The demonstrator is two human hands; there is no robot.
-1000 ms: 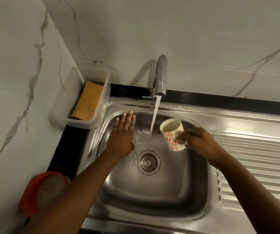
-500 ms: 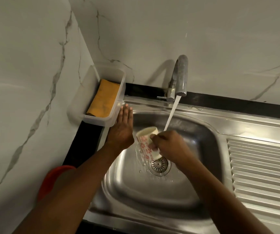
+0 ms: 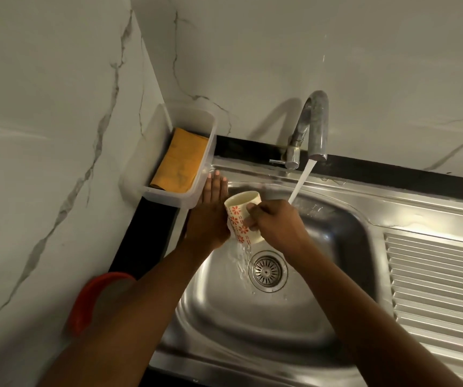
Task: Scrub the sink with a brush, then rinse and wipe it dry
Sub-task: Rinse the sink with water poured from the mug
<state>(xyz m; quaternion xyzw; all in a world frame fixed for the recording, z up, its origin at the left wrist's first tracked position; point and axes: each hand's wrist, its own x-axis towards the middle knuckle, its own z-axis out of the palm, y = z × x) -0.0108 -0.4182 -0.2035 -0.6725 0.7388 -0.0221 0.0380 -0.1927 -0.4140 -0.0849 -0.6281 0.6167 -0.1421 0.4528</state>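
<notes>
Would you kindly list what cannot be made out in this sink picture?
- Head view: the red round object, blurred and half covered by the left forearm; kind unclear.
- Head view: the white cup with red flowers; the right hand gripping it hides any handle.
- Head view: the ribbed steel drainboard, cut off by the right edge.
- Head view: the left hand lies flat; its own back hides the palm.

Cream cup (image 3: 241,216) with red flowers; orange cloth (image 3: 181,160); steel-grey sink (image 3: 336,275)

Bare sink floor (image 3: 328,277) right of the drain (image 3: 267,270); left hand (image 3: 209,219), cup (image 3: 238,216), right hand (image 3: 276,227), tray (image 3: 147,155) at its back-left corner.
</notes>
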